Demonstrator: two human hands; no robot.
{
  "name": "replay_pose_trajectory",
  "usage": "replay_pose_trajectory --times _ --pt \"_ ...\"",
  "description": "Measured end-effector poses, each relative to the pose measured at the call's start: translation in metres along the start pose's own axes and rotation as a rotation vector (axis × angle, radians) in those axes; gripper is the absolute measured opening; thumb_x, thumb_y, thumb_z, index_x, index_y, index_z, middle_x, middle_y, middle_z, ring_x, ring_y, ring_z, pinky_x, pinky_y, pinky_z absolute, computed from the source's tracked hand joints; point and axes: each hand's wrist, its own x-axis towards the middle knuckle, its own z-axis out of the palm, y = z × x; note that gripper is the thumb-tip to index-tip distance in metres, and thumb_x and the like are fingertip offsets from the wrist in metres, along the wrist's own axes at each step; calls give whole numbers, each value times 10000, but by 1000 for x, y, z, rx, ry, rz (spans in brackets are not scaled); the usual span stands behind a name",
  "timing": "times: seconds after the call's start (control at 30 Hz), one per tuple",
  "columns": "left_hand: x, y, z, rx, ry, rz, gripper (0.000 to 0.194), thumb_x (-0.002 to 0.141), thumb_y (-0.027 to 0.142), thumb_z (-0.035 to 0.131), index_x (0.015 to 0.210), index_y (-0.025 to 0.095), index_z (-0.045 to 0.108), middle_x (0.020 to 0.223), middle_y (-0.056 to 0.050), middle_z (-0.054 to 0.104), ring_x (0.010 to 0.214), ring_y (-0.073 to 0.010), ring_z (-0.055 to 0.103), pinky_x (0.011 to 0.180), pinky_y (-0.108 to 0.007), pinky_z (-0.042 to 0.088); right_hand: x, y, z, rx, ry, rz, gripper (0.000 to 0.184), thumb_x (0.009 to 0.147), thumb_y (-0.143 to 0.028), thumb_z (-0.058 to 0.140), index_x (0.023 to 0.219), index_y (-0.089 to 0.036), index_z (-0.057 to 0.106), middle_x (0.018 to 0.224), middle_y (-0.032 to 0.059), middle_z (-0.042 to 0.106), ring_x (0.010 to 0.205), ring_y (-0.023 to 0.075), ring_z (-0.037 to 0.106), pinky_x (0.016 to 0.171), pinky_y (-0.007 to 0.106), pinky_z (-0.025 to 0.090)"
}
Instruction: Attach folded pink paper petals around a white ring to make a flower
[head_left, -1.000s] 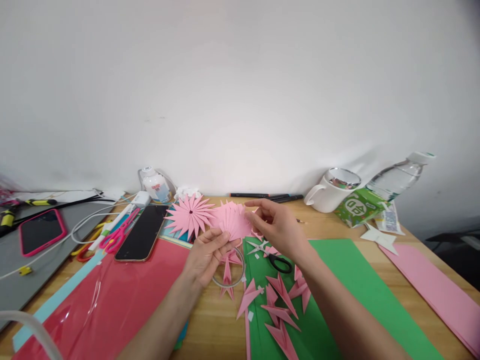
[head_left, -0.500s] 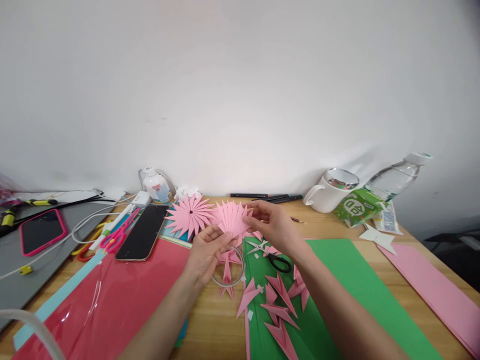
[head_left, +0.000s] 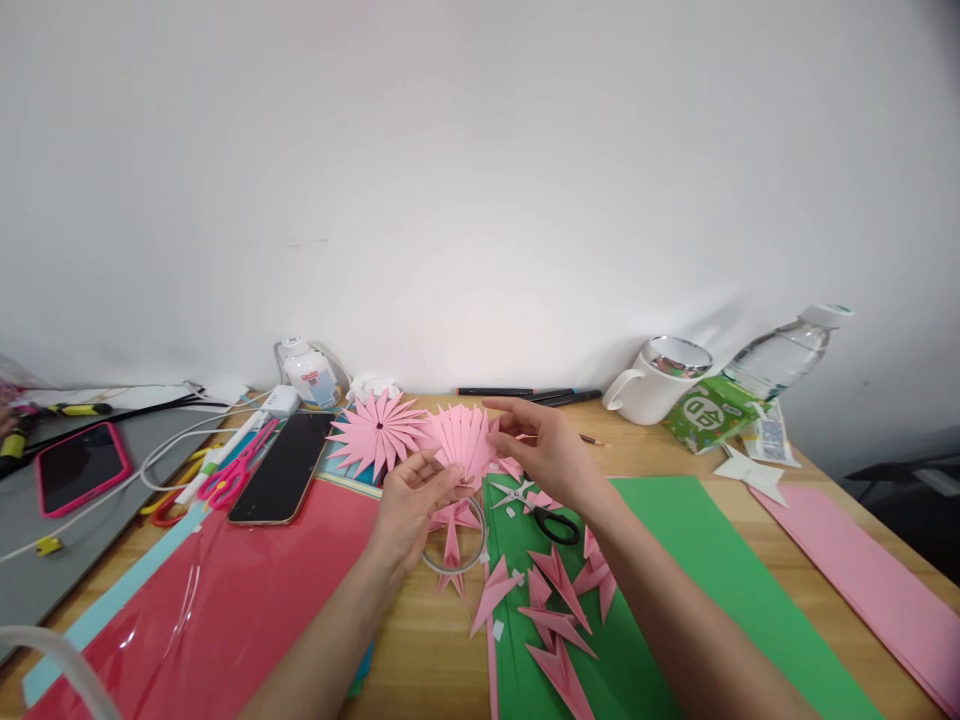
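Note:
Over the middle of the table I hold a fan of folded pink paper (head_left: 463,440), its points facing away from me. My left hand (head_left: 416,500) pinches it at its lower left, fingers closed. At its right edge my right hand (head_left: 536,440) grips it between thumb and fingers. A pink paper star wheel (head_left: 379,425) lies just behind, to the left. Below my left hand sits a roll of clear tape (head_left: 455,535), beside more pink folded pieces. Black-handled scissors (head_left: 551,522) lie with blades apart near my right wrist. Several loose folded pink pieces (head_left: 555,630) are scattered on the green paper.
Green sheets (head_left: 697,570) lie at right, red film-covered paper (head_left: 247,580) at left. A phone (head_left: 285,465), pink scissors (head_left: 238,465) and a white bottle (head_left: 311,372) stand or lie back left. Toward the back right are a white mug (head_left: 660,380), a water bottle (head_left: 784,350) and pink strips (head_left: 862,580).
The fan has turned slightly between my hands, which stay in nearly the same place. The whole view has shifted a little; the things on the table look unmoved.

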Motion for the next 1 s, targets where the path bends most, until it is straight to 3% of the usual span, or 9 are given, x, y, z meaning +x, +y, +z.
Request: replay_pose_trajectory --times 0.2,0.4,0.53,0.63,0.77,0.87,1.0 --pt "1 1 -2 3 5 -23 432 423 260 884 676 134 557 582 18 655 585 -174 689 627 -286 560 0 5 7 184 42 107 226 720 -247 617 918 -140 640 701 15 592 653 148 616 619 306 588" --pt "3 0 -4 20 28 -30 416 448 270 869 666 146 537 600 -9 678 597 -183 693 586 -255 536 1 4 7 157 -1 80 298 753 -234 634 1038 -148 622 767 31 626 685 146 634 671 312 591" --pt "4 -2 -5 124 97 128 350 501 225 835 763 159 613 609 27 634 596 -142 656 532 -210 512 3 0 1 235 8 183 350 853 -378 560 1114 -147 599 845 82 659 707 165 669 647 310 592" --pt "2 -2 -5 243 73 318 224 533 145 777 738 160 688 776 -13 647 653 -115 624 540 -181 505 4 -2 -5 356 -53 283 462 886 -519 446 1042 -123 625 787 84 639 624 150 656 599 300 583" --pt "0 -3 -3 270 16 493 199 534 34 667 651 182 727 942 -46 615 835 -148 631 648 -179 520 2 -4 -7 306 -187 278 328 762 -422 638 942 -148 648 669 -8 583 558 95 553 526 225 510" --pt "-1 -4 -2 180 12 433 354 539 20 657 827 210 736 991 -45 638 890 -165 645 706 -203 531 0 -3 -4 282 -183 258 302 665 -293 705 917 -137 643 662 -29 573 559 75 508 509 192 430" --pt "2 -1 -2 -17 67 200 559 588 108 716 1125 232 625 985 -40 691 769 -143 666 647 -224 540 1 2 2 286 -150 210 290 660 -268 674 909 -123 643 719 -3 595 575 75 509 516 197 394"
